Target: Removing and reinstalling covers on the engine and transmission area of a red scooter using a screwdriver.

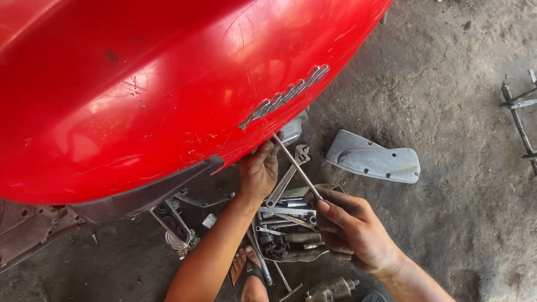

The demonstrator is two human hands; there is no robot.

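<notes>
Right hand (351, 230) nearest, fingers curled tight around thin metal rod tool (296, 165), tip angled up under red scooter body panel (168, 84). Left hand (258, 172) beyond, fingers pressed against panel's lower edge. Below hands: pile of wrenches (288, 215), sandalled foot (251, 274). Farther on concrete floor (447, 223): grey plastic cover (373, 158).
</notes>
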